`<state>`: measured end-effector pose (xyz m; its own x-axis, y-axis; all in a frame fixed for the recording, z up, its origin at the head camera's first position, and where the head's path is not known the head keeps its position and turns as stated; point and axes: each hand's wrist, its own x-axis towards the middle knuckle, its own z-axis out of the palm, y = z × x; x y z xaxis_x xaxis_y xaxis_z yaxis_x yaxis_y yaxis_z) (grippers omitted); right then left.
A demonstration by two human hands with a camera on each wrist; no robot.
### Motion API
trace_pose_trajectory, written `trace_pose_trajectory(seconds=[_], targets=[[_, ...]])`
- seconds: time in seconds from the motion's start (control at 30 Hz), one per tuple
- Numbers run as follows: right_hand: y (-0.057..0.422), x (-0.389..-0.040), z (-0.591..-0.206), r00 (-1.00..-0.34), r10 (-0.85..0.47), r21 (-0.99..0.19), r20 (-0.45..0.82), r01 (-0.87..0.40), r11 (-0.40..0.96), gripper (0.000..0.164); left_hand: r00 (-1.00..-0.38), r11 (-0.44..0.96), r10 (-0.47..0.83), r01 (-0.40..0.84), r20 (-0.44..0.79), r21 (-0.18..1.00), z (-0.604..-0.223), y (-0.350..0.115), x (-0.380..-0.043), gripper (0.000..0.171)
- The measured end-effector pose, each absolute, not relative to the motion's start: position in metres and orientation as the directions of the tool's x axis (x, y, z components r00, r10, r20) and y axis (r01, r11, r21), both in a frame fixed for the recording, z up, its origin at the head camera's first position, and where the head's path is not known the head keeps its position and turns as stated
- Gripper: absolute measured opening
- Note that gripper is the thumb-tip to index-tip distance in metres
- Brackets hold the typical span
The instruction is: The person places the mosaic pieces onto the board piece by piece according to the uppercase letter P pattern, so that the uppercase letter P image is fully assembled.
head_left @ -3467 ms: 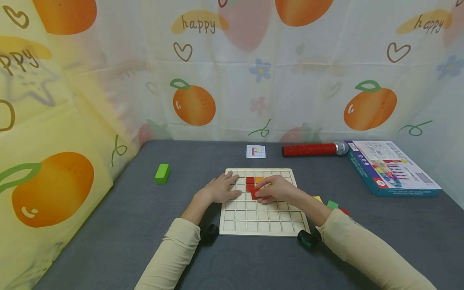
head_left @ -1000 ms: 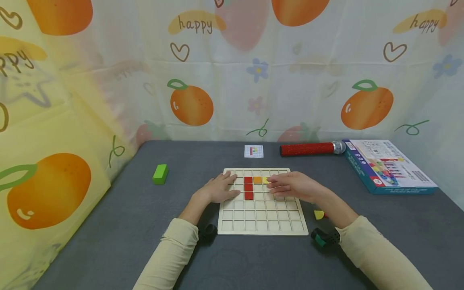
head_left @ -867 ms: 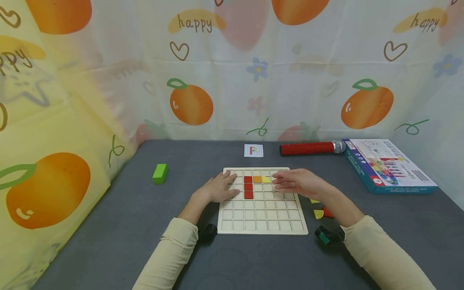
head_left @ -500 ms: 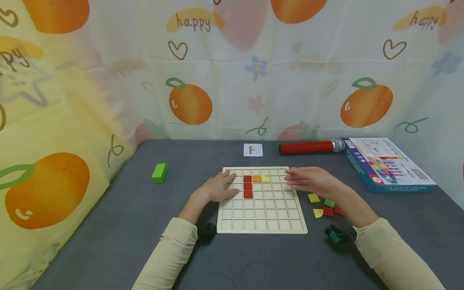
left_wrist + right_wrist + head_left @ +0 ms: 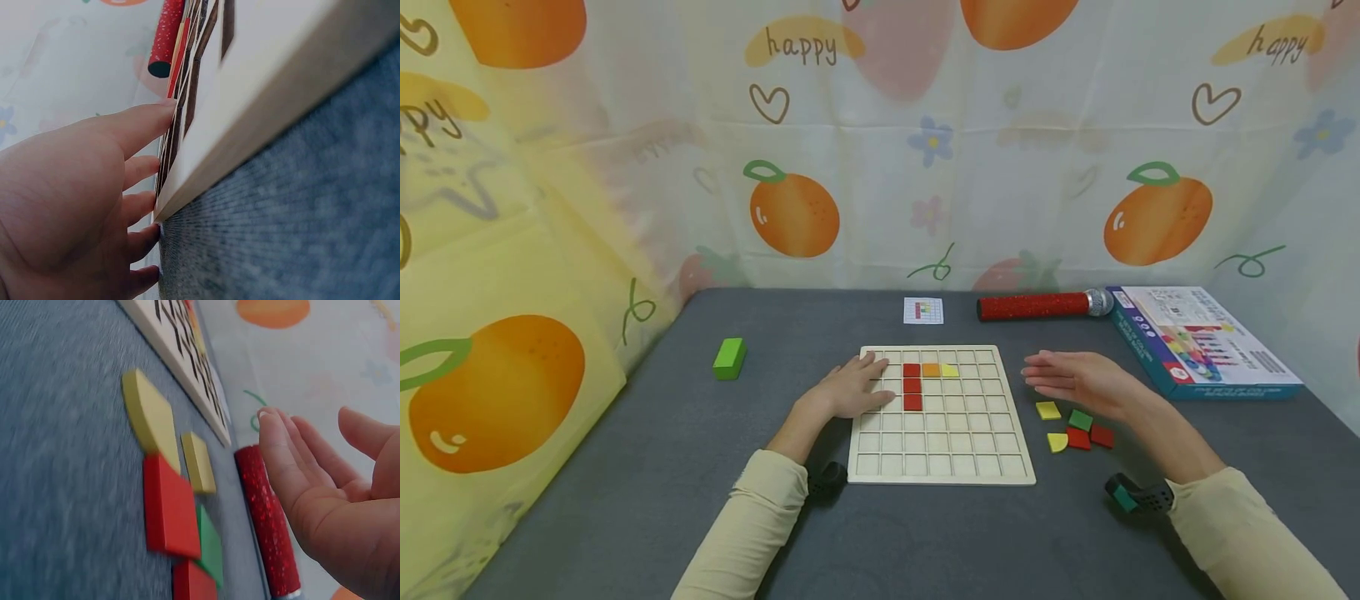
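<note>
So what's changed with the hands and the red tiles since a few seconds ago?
The right hand let go of the red tile, now lying in the grid below two others, and moved right, off the board, empty. The left hand stayed at the board's left edge; the green block and microphone stayed put.
</note>
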<state>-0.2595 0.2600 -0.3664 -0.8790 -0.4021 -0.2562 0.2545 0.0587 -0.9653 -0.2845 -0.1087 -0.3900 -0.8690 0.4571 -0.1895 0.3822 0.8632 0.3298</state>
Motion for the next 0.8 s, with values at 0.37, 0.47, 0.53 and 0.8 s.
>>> trace_pose_trajectory(seconds=[0.37, 0.47, 0.53, 0.8], targets=[[0.294, -0.253, -0.372, -0.888, -0.36, -0.956, -0.287, 0.29, 0.047, 0.055, -0.866, 0.857, 0.464, 0.384, -0.188, 0.344, -0.388, -0.109, -0.283, 0.065], [0.301, -0.25, -0.373, -0.89, -0.348, -0.955, -0.294, 0.291, 0.062, 0.056, -0.868, 0.859, 0.459, 0.378, -0.191, 0.345, -0.388, -0.109, -0.283, 0.065], [0.307, -0.248, -0.374, -0.892, -0.344, -0.955, -0.294, 0.289, 0.067, 0.053, -0.868, 0.861, 0.457, 0.376, -0.196, 0.344, -0.388, -0.109, -0.283, 0.066], [0.33, -0.239, -0.377, -0.883, -0.376, -0.959, -0.281, 0.268, 0.088, 0.036, -0.862, 0.85, 0.473, 0.392, -0.182, 0.353, -0.387, -0.109, -0.283, 0.066]])
